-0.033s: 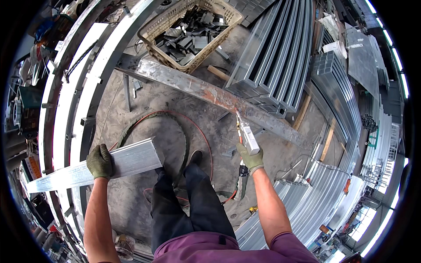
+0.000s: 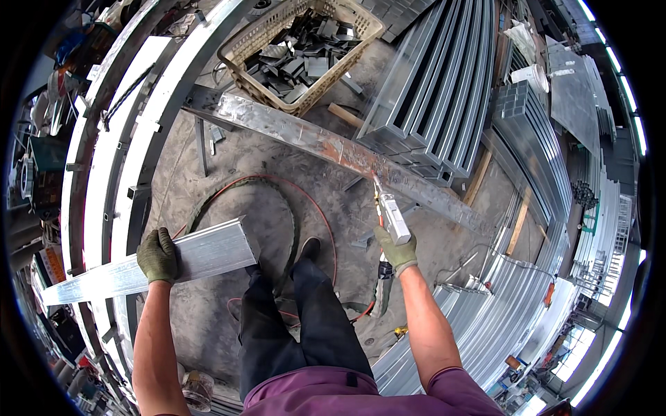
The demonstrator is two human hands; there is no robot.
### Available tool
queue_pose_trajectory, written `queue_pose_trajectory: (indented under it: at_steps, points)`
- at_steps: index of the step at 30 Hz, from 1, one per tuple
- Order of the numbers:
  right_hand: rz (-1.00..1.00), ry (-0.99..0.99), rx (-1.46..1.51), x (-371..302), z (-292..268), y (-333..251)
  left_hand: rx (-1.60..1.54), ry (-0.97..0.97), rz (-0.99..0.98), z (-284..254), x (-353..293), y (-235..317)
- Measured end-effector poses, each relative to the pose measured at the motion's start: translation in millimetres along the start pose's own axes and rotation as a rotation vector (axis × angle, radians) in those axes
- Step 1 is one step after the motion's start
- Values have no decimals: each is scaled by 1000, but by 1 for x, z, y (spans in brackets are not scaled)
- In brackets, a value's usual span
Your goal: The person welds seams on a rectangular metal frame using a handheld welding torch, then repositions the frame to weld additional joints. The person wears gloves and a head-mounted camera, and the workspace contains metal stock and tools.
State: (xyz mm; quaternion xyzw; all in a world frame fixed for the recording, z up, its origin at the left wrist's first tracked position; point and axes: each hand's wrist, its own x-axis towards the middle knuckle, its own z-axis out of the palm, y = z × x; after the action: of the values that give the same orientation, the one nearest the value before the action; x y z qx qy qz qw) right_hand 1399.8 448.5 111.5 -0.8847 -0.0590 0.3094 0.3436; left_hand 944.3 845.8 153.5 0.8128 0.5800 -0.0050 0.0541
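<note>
My left hand (image 2: 157, 256), in a green work glove, is closed over the edge of a long silvery metal profile (image 2: 214, 248). The profile slants across the left side, its near end beside my legs and its far part over the long beams. In my gloved right hand (image 2: 399, 252) is a handheld welding gun (image 2: 394, 222) with a silver box-shaped body and a narrow nozzle. The nozzle tip points at a worn, rust-stained steel beam (image 2: 291, 132); whether they touch I cannot tell. A wrapped cable runs down from the gun.
A cream plastic basket (image 2: 231, 64) of metal offcuts stands beyond the beam. Stacked steel tubes (image 2: 430, 90) lie at the far right, more metal profiles (image 2: 479, 326) at the near right. Long pale beams (image 2: 149, 139) curve along the left. A hose (image 2: 295, 229) loops over the floor.
</note>
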Motion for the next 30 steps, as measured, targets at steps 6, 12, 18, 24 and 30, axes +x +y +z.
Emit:
queue_pose_trajectory:
  at_steps: [6,12,18,24,30]
  points:
    - [11,-1,4,1,-1,5,4,-18,-12,1,1,0]
    - [46,-44,144,-7,-2,-18,-19,7,-3,0,1,-2]
    - [-166,-42,262,6,2,-21,-1,-19,-11,-2,1,2]
    - [-29,-74,71,21,13,-5,-10,-20,-13,-3,1,3]
    - [-2,-95,-27,21,13,-3,2,15,1,-3,-1,1]
